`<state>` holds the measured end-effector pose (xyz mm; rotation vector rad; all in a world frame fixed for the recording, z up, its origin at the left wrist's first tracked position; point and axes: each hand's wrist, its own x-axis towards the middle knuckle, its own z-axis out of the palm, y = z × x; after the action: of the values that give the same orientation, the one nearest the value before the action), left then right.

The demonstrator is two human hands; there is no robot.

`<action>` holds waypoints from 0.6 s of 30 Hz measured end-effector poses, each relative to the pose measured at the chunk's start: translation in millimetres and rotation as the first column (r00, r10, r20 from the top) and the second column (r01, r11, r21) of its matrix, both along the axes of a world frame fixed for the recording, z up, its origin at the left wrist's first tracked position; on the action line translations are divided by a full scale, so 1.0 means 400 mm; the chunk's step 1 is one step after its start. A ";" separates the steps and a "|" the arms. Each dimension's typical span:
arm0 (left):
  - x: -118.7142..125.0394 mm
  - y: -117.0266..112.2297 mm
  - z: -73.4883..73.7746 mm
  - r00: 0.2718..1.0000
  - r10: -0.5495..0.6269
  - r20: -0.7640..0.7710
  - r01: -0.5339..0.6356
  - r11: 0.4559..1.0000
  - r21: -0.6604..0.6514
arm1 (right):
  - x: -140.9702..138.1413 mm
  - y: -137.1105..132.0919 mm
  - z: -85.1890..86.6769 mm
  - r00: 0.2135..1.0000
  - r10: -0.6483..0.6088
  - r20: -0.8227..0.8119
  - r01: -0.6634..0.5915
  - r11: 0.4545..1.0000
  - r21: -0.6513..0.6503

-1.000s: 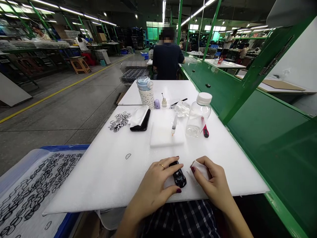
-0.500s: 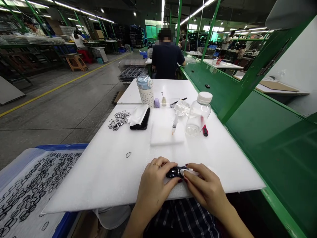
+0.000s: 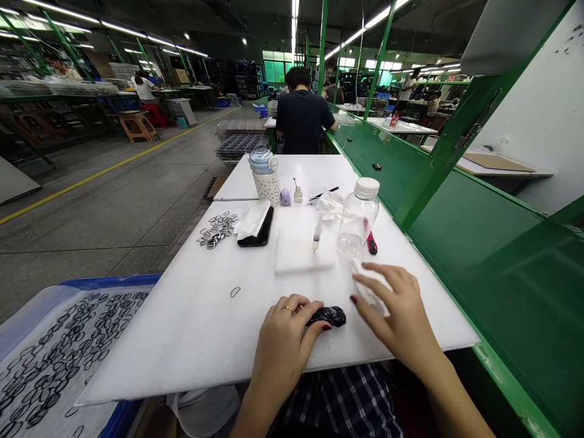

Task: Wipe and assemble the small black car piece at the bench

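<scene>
My left hand (image 3: 283,337) grips a small glossy black part (image 3: 334,316) between thumb and fingers, low over the white foam sheet near the table's front edge. The part's left end is hidden by my fingers. To its right, my right hand (image 3: 401,316) is open with fingers spread, above a white wipe (image 3: 364,289) on the sheet. Beyond the hands, a syringe (image 3: 317,236) with an orange tip rests on a white foam block (image 3: 296,261). One thin black ring (image 3: 235,292) lies to the left of the hands.
A clear bottle (image 3: 358,222) and red cutter (image 3: 371,244) stand right. At left are a phone (image 3: 260,237) under tissue, a pile of black rings (image 3: 219,228) and a tumbler (image 3: 265,179). A blue-edged tray (image 3: 114,280) of rings sits lower left; a green conveyor (image 3: 479,243) runs alongside.
My right hand has left the black part and moved right, its fingers spreading; the white wipe moved off the part with it. My left hand still holds the part.
</scene>
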<state>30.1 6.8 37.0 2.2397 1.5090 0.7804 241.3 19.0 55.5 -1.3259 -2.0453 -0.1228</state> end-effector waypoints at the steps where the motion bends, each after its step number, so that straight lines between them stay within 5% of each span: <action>1: 0.001 0.000 -0.001 1.000 0.004 -0.006 -0.004 1.000 0.001 | -0.009 -0.012 0.001 0.998 0.057 0.008 -0.057 0.998 -0.018; 4: 0.002 0.000 -0.002 1.000 0.009 -0.018 -0.009 1.000 0.004 | -0.055 -0.048 -0.020 0.988 0.153 -0.006 -0.153 0.987 -0.059; 11: -0.001 -0.002 -0.003 1.000 0.003 -0.009 -0.003 1.000 -0.002 | -0.097 -0.070 -0.074 0.985 0.101 -0.137 -0.105 0.994 -0.026; 18: -0.008 -0.008 0.007 0.998 -0.027 0.050 0.029 0.999 -0.042 | -0.111 -0.068 -0.050 0.957 0.241 -0.164 -0.280 0.914 -0.293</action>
<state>27.0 3.7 39.7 2.1896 1.4552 0.7826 196.8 -8.4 35.6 -1.1905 -2.1733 0.4128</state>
